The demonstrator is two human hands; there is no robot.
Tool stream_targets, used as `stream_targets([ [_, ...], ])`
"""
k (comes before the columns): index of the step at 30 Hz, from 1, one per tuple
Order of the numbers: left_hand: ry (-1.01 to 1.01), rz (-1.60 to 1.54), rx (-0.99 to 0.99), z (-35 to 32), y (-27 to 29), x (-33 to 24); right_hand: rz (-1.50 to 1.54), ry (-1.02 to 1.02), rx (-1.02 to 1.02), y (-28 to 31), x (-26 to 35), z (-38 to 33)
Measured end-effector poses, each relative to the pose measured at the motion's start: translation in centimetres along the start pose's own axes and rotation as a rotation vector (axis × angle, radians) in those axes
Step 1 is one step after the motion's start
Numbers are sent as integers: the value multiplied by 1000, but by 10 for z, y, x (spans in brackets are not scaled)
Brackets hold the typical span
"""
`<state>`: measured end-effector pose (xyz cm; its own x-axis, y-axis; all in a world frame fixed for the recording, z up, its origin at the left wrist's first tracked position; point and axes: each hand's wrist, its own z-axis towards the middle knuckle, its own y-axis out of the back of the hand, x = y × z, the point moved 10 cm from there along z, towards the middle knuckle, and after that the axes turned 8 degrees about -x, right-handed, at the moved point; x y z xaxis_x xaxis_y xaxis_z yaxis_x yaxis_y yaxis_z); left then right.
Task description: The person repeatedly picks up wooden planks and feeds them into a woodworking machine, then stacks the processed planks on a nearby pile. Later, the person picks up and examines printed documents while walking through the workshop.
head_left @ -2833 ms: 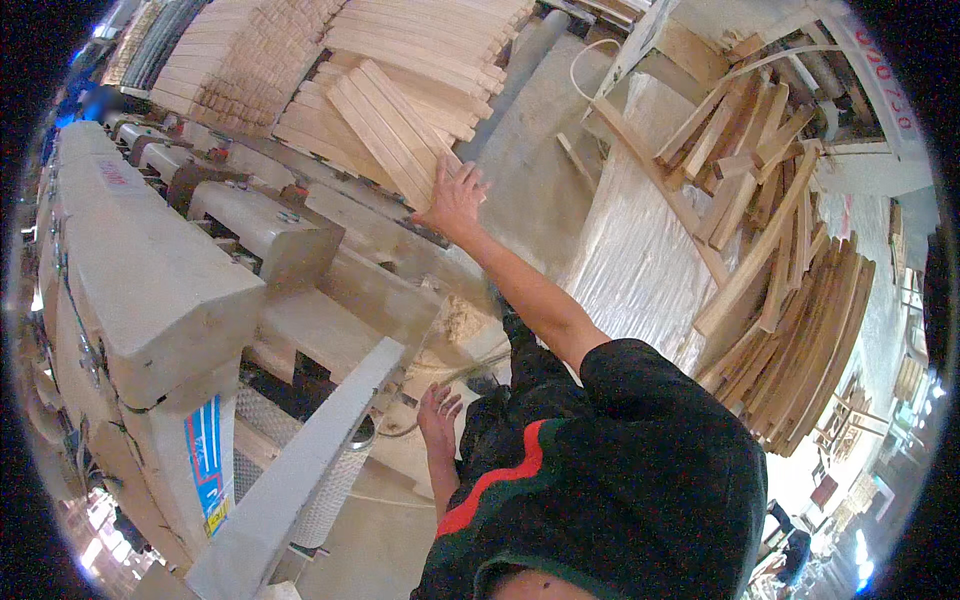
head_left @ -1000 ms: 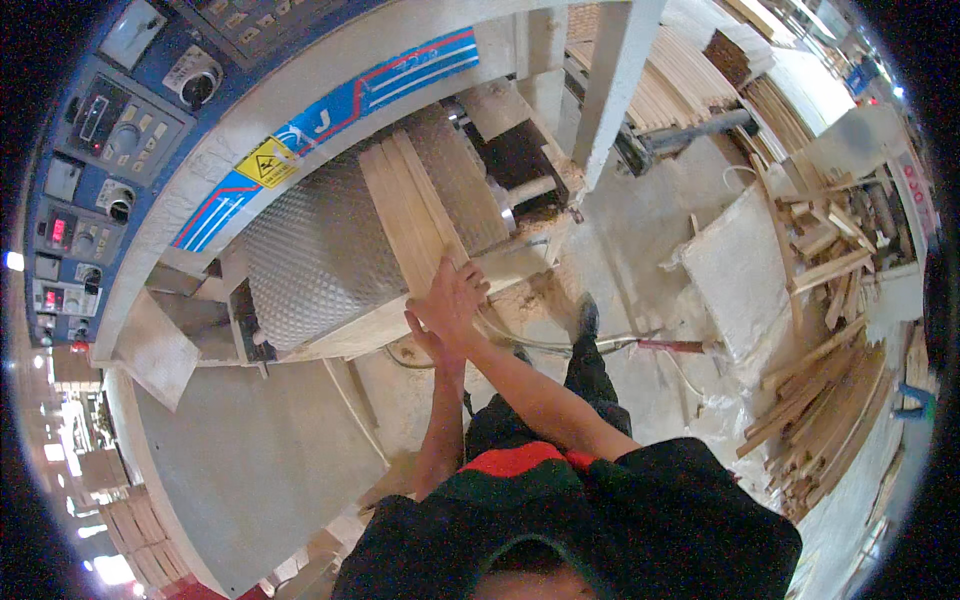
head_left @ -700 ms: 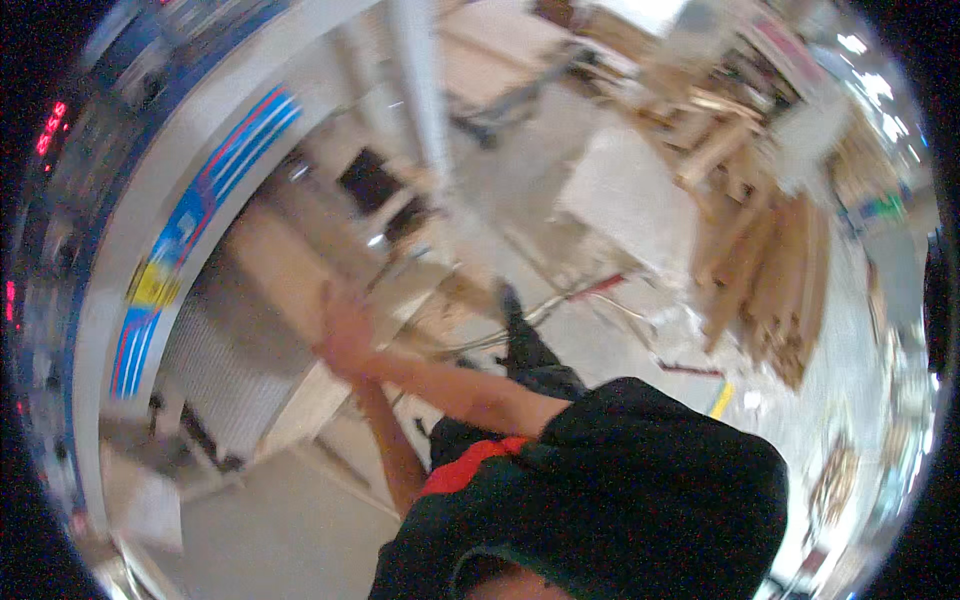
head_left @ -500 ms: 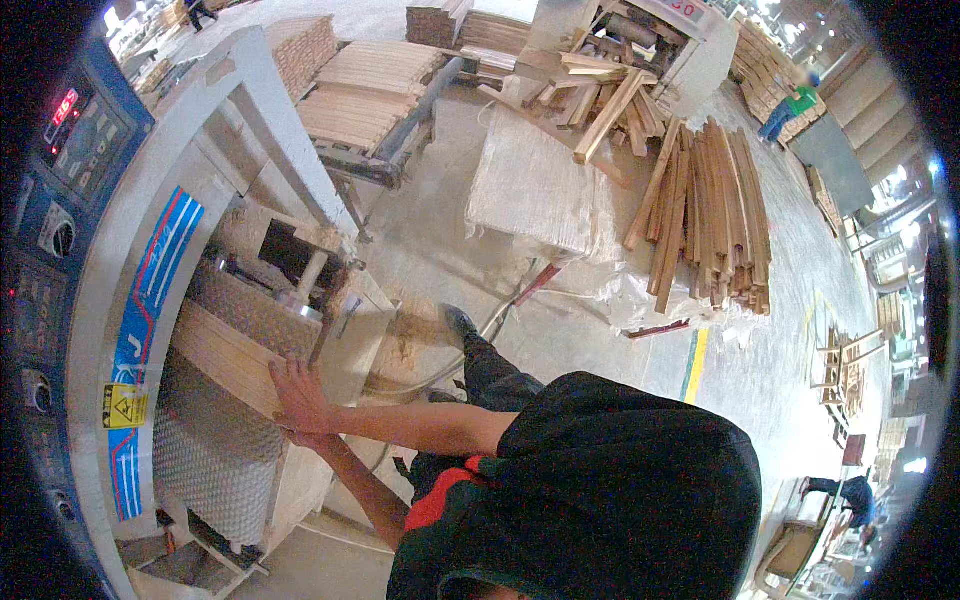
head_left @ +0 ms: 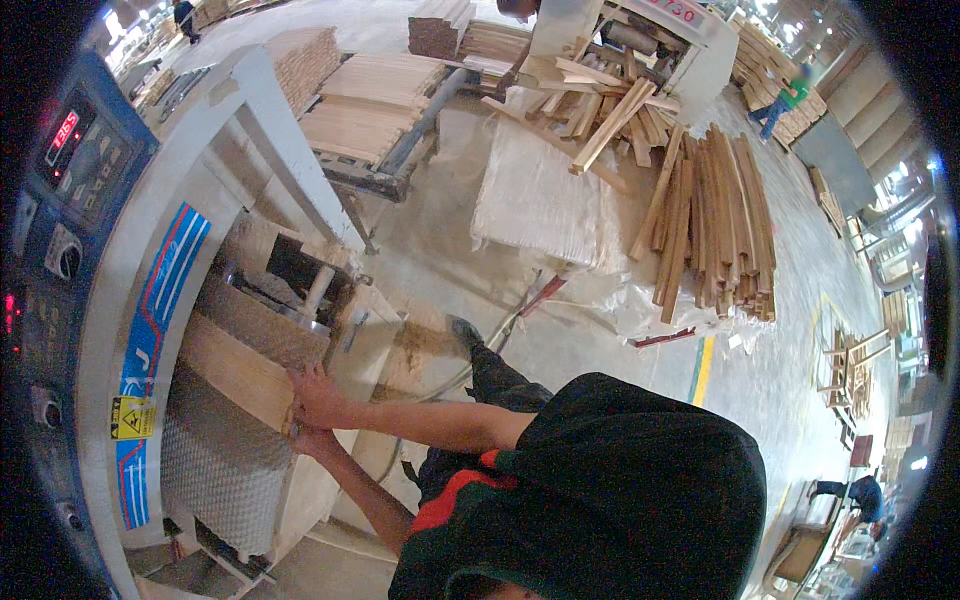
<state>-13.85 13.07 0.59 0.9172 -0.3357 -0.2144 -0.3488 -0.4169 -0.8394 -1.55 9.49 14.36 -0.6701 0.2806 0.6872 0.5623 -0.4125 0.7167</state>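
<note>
A flat, pale wooden board (head_left: pixel 235 375) lies on the machine's bed, its near end in my hands. My right hand (head_left: pixel 318 397), the upper one, is closed on the board's end with its fingers bent over the edge. Just below it, my left hand (head_left: pixel 312 440) closes on the same end; its fingers are partly hidden behind the board and the other hand. Under and beside the board is a grey belt with a textured surface (head_left: pixel 215 480). A metal roller part (head_left: pixel 300 318) sits just beyond the board's end.
At the left rise the white machine frame (head_left: pixel 225 100) and a blue control panel (head_left: pixel 85 170). Stacked boards (head_left: pixel 365 105) stand behind. Loose wooden strips (head_left: pixel 715 220) lie on a wrapped stack (head_left: pixel 535 190). A hose (head_left: pixel 495 330) crosses the floor. People work farther off.
My right hand's fingers, spread on the board before, are now bent round its end. Both hands and the board's end have shifted slightly right. A dark head has appeared at the top.
</note>
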Motion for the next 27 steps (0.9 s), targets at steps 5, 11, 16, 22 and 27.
stream_targets([
  [5,-26,239,128,27,-1,7,133,-63,-2,2,-30,12],
  [11,-431,980,364,66,27,-58,151,26,113,-5,-14,17],
  [16,-83,18,-255,40,9,-1,94,60,-130,15,-59,31],
  [22,-61,-170,-186,1,-39,12,143,5,162,-12,-76,32],
  [27,-120,24,-372,0,20,26,211,77,117,51,-133,8],
])
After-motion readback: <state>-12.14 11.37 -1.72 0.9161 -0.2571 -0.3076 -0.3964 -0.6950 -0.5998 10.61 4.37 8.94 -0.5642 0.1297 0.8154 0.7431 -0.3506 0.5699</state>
